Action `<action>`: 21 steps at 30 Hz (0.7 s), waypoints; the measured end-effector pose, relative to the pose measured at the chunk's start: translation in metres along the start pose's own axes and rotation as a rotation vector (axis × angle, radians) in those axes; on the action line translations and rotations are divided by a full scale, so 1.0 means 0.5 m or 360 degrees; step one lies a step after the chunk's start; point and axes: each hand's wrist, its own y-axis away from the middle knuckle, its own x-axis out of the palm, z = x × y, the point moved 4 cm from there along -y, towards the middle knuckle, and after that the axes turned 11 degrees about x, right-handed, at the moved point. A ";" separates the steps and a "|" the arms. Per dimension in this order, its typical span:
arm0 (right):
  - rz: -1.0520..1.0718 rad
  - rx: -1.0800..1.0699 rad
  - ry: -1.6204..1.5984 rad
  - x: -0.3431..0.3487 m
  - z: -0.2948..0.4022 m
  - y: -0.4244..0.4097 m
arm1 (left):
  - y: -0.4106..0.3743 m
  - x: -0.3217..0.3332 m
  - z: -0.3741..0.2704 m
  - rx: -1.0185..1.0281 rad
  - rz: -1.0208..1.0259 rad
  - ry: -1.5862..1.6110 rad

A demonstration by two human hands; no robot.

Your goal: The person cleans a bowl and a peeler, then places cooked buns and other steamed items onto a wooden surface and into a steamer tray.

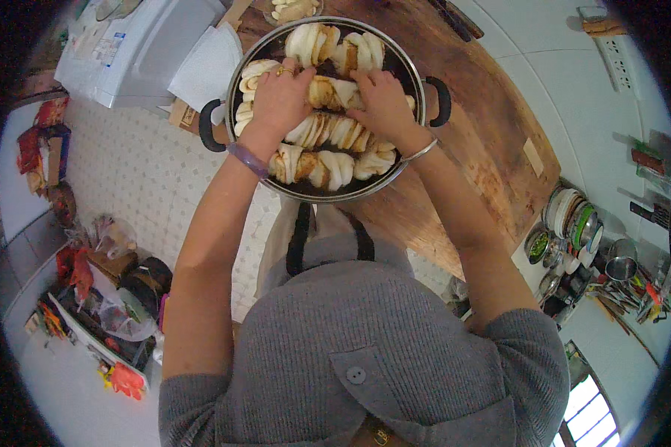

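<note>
A round metal pan (335, 198) with two black side handles holds rows of pale, folded dough rolls (330, 131) with a brown filling. Over the pan's left half is my left hand (284, 100), its fingertips at the left end of a roll (334, 93) in the upper middle. My right hand (383, 103) reaches in from the right, with its fingers at the same roll's other end. Both hands have their fingers bent down onto the dough; the fingertips are partly hidden, so how firmly they press or hold cannot be seen.
Beneath the pan is a wooden table (469, 151). A bowl of pale pieces (293, 10) stands beyond the pan. At left are a white appliance (145, 50) and a cluttered shelf (98, 335). Stacked dishes (570, 218) and utensils (637, 296) stand on the right.
</note>
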 end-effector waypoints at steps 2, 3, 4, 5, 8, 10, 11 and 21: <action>-0.0003 -0.0006 -0.0168 0.025 -0.012 0.008 | 0.002 -0.003 -0.007 0.0001 0.0045 0.0010; -0.0002 -0.0017 -0.0254 0.028 -0.008 0.009 | 0.007 -0.004 -0.008 -0.0005 0.0068 0.0013; 0.0027 0.0044 -0.0311 0.029 -0.010 0.003 | 0.009 0.003 -0.003 0.0072 -0.0080 -0.0043; 0.0043 0.0057 -0.0320 0.027 -0.010 -0.003 | 0.006 0.012 0.003 0.0043 -0.0010 -0.0004; 0.0007 0.0058 -0.0342 0.019 -0.012 -0.012 | -0.010 0.009 0.009 -0.0004 0.0127 0.0079; -0.0126 -0.0001 -0.0358 0.015 -0.010 -0.005 | -0.009 0.009 0.012 0.0002 0.0126 0.0080; -0.0148 0.0000 -0.0360 0.021 -0.009 0.001 | -0.003 0.012 0.008 0.0037 0.0073 0.0024; -0.0527 0.0291 -0.0445 -0.016 -0.062 -0.043 | -0.046 -0.028 0.035 -0.0033 -0.0473 0.0357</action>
